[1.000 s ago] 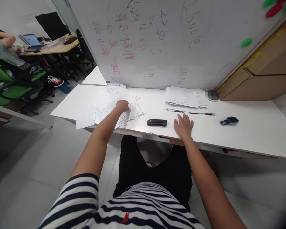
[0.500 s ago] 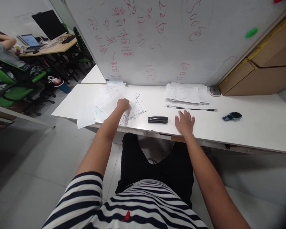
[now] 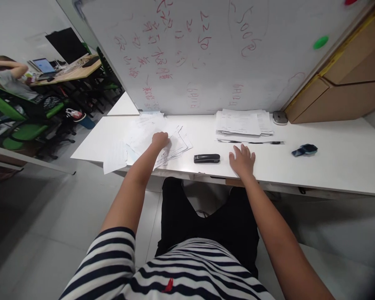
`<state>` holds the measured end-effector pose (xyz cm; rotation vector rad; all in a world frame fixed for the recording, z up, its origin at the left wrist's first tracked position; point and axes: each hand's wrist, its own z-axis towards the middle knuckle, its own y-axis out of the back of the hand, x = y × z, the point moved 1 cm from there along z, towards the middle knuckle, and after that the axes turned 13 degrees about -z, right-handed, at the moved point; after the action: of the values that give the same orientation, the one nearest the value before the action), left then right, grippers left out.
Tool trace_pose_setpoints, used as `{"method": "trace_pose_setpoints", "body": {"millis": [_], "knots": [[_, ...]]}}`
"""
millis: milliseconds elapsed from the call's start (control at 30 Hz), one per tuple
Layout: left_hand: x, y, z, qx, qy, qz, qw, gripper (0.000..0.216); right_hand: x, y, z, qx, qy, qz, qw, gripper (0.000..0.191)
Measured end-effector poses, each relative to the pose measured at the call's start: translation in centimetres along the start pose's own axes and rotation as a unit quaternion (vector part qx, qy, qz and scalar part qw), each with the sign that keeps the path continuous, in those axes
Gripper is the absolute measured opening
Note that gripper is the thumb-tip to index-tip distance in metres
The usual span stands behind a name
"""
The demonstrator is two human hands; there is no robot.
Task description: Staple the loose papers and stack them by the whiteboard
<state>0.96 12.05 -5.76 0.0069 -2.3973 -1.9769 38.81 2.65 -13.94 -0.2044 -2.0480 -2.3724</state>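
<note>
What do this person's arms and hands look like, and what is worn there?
The left hand and right hand are bare, without gloves. A short sleeve, striped navy and white, ends above the left elbow; the right sleeve is out of view.

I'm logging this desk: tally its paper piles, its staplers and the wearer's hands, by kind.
Paper piles: 2, the spread pile and the stacked pile
Staplers: 1, the black stapler
Hands: 2, the left hand and the right hand
Total: 5
</note>
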Motion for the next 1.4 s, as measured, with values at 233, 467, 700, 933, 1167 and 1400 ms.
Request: {"method": "trace_pose_setpoints", "body": {"millis": [233,467,700,933,1167,1400], "knots": [[-0.9,0.1,1.3,0.017,-0.017,0.021,0.999,0.034,0.1,0.0,0.1,-0.008,-0.005,-0.003,1.0,0.05],[-1.5,0.0,1.9,0.027,-0.017,0.031,0.999,0.032,0.1,0.1,-0.1,-0.025,0.002,0.003,1.0,0.049],[-1.1,0.1,1.4,0.011,0.016,0.013,1.0,0.029,0.1,0.2,0.0,-0.015,-0.002,0.006,1.0,0.049],[0.8,1.5,-1.2,-0.089,0.101,-0.147,0.98,0.026,0.2,0.3,-0.1,-0.018,-0.004,0.014,1.0,0.048],[-2.9,1.6,-12.7,-0.285,0.041,-0.547,0.786,0.025,0.0,1.4,0.2,-0.066,-0.016,0.098,0.993,0.047],[-8.8,-2.8,-23.3,-0.245,0.059,-0.815,0.522,0.019,4.7,4.2,-11.4,-0.042,-0.071,0.576,0.813,0.05]]}}
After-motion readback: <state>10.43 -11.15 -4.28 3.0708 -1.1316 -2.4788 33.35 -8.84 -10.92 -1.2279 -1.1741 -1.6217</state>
